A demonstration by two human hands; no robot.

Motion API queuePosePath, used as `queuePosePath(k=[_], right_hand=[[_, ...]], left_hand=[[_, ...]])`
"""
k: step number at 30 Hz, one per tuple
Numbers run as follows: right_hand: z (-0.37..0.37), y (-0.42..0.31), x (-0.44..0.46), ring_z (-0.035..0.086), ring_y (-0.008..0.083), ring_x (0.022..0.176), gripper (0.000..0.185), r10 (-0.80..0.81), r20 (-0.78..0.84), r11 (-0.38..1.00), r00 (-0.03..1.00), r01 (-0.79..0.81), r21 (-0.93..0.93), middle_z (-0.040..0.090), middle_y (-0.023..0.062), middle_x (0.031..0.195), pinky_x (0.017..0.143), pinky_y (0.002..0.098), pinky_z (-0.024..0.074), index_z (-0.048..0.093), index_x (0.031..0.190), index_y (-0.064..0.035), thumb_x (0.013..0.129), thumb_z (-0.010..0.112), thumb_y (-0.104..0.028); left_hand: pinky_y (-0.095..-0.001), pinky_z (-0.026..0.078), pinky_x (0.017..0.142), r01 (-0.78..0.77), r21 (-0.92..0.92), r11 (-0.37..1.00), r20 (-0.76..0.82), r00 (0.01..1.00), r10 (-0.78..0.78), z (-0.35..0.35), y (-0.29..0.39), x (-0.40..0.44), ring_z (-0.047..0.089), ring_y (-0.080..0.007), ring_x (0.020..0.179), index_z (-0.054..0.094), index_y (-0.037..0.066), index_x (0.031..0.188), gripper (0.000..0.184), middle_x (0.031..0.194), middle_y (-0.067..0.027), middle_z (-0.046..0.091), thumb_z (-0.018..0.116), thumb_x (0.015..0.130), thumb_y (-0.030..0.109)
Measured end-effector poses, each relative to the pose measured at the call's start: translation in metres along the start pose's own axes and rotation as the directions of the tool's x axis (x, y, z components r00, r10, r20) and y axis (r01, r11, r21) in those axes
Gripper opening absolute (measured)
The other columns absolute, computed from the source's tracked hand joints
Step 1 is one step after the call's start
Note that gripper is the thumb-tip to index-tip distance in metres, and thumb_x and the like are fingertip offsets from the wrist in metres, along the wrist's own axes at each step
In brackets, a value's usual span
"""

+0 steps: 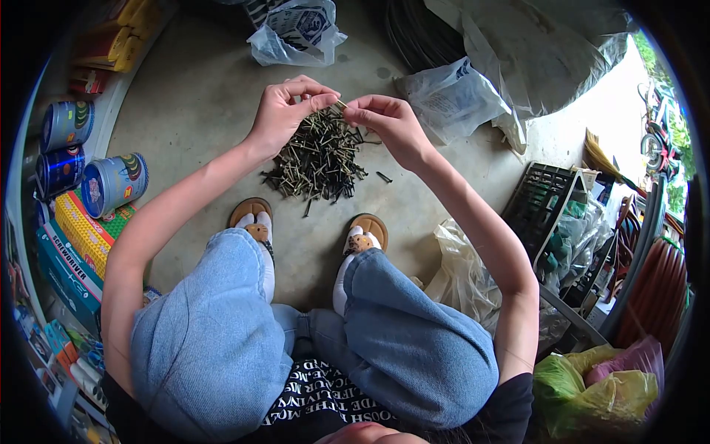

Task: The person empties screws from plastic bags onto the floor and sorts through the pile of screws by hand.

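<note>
A heap of dark and brass-coloured screws (318, 159) lies on the concrete floor in front of my feet. Above its far edge my left hand (290, 111) pinches one end of a thin brass-coloured screw (341, 103). The other end is between the thumb and fingers of my right hand (388, 122), so both hands meet at this small piece. One loose screw (384, 177) rests on the floor to the right of the heap.
Plastic bags (297, 33) lie at the far side, another (455, 96) at the right. Tins (115, 183) and boxes (70, 259) line the left. A black crate (543, 203) and coloured bags (603, 385) are on the right. My sandalled feet (254, 214) flank the near floor.
</note>
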State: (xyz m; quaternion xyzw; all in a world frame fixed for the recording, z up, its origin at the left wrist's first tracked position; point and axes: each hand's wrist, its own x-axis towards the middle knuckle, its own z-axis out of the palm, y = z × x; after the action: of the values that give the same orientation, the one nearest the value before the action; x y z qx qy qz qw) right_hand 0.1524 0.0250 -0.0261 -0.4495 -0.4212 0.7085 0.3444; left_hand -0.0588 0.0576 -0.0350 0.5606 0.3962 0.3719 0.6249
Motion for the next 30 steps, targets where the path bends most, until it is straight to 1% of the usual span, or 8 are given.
queuePosePath(k=[4, 6, 9, 12, 14, 25, 28, 30], right_hand=[[-0.003, -0.014, -0.002, 0.06, 0.0088, 0.089, 0.019, -0.079, -0.07, 0.992, 0.994, 0.072, -0.1, 0.067, 0.003, 0.094, 0.085, 0.0231, 0.0472, 0.066, 0.102, -0.0004, 0.09, 0.063, -0.015], [-0.021, -0.035, -0.003, 0.064, 0.0095, 0.082, 0.015, -0.244, -0.254, 0.859, 0.936, 0.087, -0.504, 0.07, 0.0045, 0.092, 0.075, 0.0244, 0.0502, 0.07, 0.094, -0.002, 0.086, 0.066, -0.013], [-0.079, -0.059, 0.0, 0.064, 0.027, 0.075, 0.009, -0.731, 0.136, -0.082, 0.669, 0.111, -0.99, 0.066, 0.0101, 0.081, 0.07, 0.0366, 0.0504, 0.07, 0.087, -0.0068, 0.082, 0.064, -0.009], [-0.122, -0.053, -0.005, 0.064, 0.0286, 0.081, 0.011, -0.729, -0.181, 0.201, 0.661, -0.047, -0.978, 0.066, 0.0102, 0.088, 0.073, 0.0383, 0.0489, 0.07, 0.089, -0.0096, 0.083, 0.061, -0.007], [-0.139, -0.054, -0.006, 0.065, 0.0295, 0.078, 0.013, -0.777, -0.12, 0.064, 0.618, -0.113, -0.992, 0.067, 0.0109, 0.09, 0.074, 0.0384, 0.0496, 0.071, 0.09, -0.0099, 0.085, 0.059, -0.008], [-0.156, -0.054, -0.003, 0.062, 0.0235, 0.088, 0.019, -0.732, -0.276, 0.173, 0.623, -0.221, -0.96, 0.066, 0.0076, 0.094, 0.079, 0.0351, 0.0413, 0.072, 0.099, -0.0155, 0.088, 0.057, -0.013], [-0.147, -0.046, -0.007, 0.059, 0.024, 0.096, 0.017, -0.675, -0.116, -0.111, 0.729, -0.256, -0.96, 0.066, 0.0065, 0.095, 0.078, 0.0351, 0.0414, 0.072, 0.098, -0.0165, 0.086, 0.061, -0.015], [-0.131, -0.039, -0.005, 0.056, 0.0257, 0.099, 0.016, -0.815, -0.089, 0.009, 0.572, -0.141, -0.99, 0.067, 0.005, 0.095, 0.081, 0.0362, 0.0386, 0.073, 0.097, -0.0187, 0.082, 0.065, -0.017]], left_hand=[[-0.0213, 0.041, 0.073, -0.11, 0.13, 0.985, -0.005, 0.994, 0.112, -0.005, 0.003, -0.001, 0.052, -0.0054, 0.08, 0.072, 0.003, 0.092, 0.013, 0.088, 0.0012, 0.061, 0.069, 0.085, 0.012], [-0.0207, 0.04, 0.071, -0.102, 0.16, 0.982, -0.03, 0.994, 0.108, -0.012, 0.001, 0.001, 0.049, -0.0048, 0.078, 0.072, 0.003, 0.092, 0.012, 0.088, 0.0018, 0.061, 0.069, 0.085, 0.013], [-0.0199, 0.037, 0.068, -0.129, 0.214, 0.968, -0.082, 0.985, 0.149, -0.027, -0.011, 0.005, 0.045, -0.0039, 0.074, 0.072, 0.004, 0.092, 0.012, 0.088, 0.0028, 0.061, 0.068, 0.086, 0.014], [-0.0214, 0.038, 0.067, -0.16, 0.234, 0.959, -0.127, 0.973, 0.193, -0.037, -0.021, 0.004, 0.045, -0.0065, 0.074, 0.072, 0.005, 0.09, 0.013, 0.086, 0.0024, 0.062, 0.069, 0.084, 0.015], [-0.0217, 0.038, 0.068, -0.103, 0.335, 0.937, -0.131, 0.979, 0.155, -0.043, -0.032, -0.001, 0.046, -0.0071, 0.074, 0.071, 0.005, 0.09, 0.012, 0.085, 0.0019, 0.061, 0.069, 0.084, 0.016], [-0.0304, 0.04, 0.082, -0.052, 0.522, 0.851, -0.067, 0.993, 0.102, -0.045, -0.06, -0.011, 0.053, -0.0174, 0.09, 0.07, 0.007, 0.084, 0.011, 0.085, -0.0015, 0.062, 0.069, 0.081, 0.018], [-0.0333, 0.039, 0.085, -0.058, 0.626, 0.778, -0.05, 0.992, 0.115, -0.047, -0.063, -0.011, 0.052, -0.0189, 0.095, 0.071, 0.009, 0.079, 0.01, 0.088, -0.0002, 0.061, 0.072, 0.078, 0.019], [-0.035, 0.037, 0.086, -0.043, 0.687, 0.725, -0.044, 0.994, 0.101, -0.049, -0.065, -0.012, 0.05, -0.0193, 0.098, 0.071, 0.011, 0.077, 0.009, 0.09, 0.0008, 0.06, 0.073, 0.076, 0.02]])
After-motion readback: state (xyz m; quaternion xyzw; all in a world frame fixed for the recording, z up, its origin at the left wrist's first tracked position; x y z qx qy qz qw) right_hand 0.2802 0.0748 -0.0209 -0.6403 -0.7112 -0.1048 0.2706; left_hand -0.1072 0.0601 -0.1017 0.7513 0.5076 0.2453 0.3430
